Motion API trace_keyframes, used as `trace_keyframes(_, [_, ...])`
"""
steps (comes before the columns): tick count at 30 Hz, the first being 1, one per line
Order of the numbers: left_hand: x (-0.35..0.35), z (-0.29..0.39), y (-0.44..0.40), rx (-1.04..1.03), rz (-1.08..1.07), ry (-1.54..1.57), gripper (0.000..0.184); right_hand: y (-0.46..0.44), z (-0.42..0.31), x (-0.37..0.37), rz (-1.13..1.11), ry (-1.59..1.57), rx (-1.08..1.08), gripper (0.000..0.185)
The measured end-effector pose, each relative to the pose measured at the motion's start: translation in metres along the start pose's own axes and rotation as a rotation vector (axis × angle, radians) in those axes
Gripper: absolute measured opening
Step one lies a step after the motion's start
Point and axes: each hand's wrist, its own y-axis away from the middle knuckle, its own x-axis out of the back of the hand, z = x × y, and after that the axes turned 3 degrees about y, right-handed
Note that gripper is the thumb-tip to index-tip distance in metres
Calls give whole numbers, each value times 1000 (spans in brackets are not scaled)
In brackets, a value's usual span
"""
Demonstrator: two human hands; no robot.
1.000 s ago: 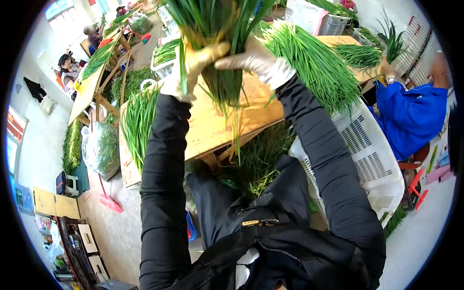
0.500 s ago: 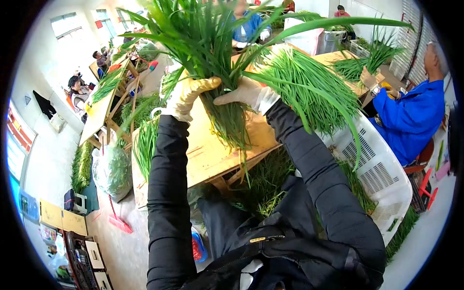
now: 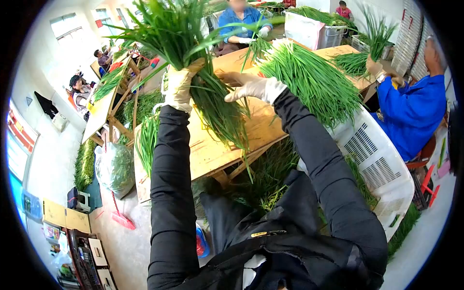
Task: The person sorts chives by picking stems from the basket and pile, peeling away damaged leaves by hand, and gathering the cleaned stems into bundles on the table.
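Observation:
Gloved in pale yellow-white, my left hand (image 3: 182, 87) is wrapped round a large bunch of long green leaves (image 3: 215, 104), held tilted above the wooden table (image 3: 212, 157). The leaf tips fan out toward the upper left and the thinner ends hang down to the right. My right hand (image 3: 253, 88), in a whitish glove, is just right of the bunch, fingers apart and holding nothing. Beyond it, a big pile of green stalks (image 3: 309, 79) lies on the table. More stalks (image 3: 147, 142) lie at the table's left edge.
A white perforated crate (image 3: 372, 159) stands right of the table. A person in blue (image 3: 411, 113) sits at the right with a bunch in hand; another person in blue (image 3: 237, 21) sits across. A filled plastic bag (image 3: 116, 169) and red broom head (image 3: 123, 220) are on the left floor.
The bunch has come lower and tilted, its tips swinging left. My right hand has let go of it and moved off to the right; my left hand still grips it.

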Motion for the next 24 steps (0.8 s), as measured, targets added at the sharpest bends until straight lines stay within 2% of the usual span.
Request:
trace_keyframes(1, [3, 2, 2, -10, 12, 2, 20, 1, 7, -2, -35, -65, 31, 81])
trace_keyframes(2, [7, 7, 3, 125, 17, -24, 21, 10, 16, -4, 9, -22, -2, 82])
trace_keyframes(3, [5, 6, 3, 130, 12, -30, 21, 4, 46, -4, 32, 73, -9, 88])
trace_keyframes(5, [1, 5, 2, 94, 71, -39, 22, 10, 45, -15, 55, 89, -152, 97])
trace_keyframes(7, [0, 0, -2, 67, 75, -59, 21, 2, 31, -14, 267, 158, -25, 103])
trace_keyframes(9, [-7, -1, -3, 22, 22, -126, 23, -18, 4, 2, 419, 305, 246, 101])
trace_keyframes(11, [5, -25, -15, -167, -93, -51, 31, -40, -26, 18, 399, 15, 374, 110])
trace_keyframes(13, [-23, 2, -3, -43, -120, 75, 34, -43, -51, 21, 553, -10, 327, 93])
trace_keyframes(14, [-18, -3, -9, -79, -202, -49, 35, -34, -76, 12, 448, -127, 427, 77])
trace_keyframes(15, [-19, 2, -11, -66, -225, -10, 35, -38, -75, 11, 428, -194, 478, 71])
trace_keyframes(17, [-17, 12, -10, 11, -300, -75, 46, -41, -74, 16, 376, -137, 434, 67])
trace_keyframes(18, [-19, 11, -14, -18, -290, -71, 49, -44, -70, 18, 376, -141, 429, 67])
trace_keyframes(19, [-16, 11, -15, -41, -365, -50, 50, -46, -65, 19, 349, -116, 476, 64])
trace_keyframes(21, [-16, 7, -17, -97, -369, -40, 38, -44, -60, 16, 321, -97, 513, 60])
trace_keyframes(22, [-16, 9, -17, -99, -389, 10, 38, -39, -60, 14, 331, 59, 480, 58])
trace_keyframes(23, [-6, 8, -21, -38, -522, -129, 43, -34, -61, 13, 340, 213, 444, 56])
trace_keyframes(24, [1, 6, -24, 43, -548, -220, 42, -33, -60, 15, 248, 273, 286, 64])
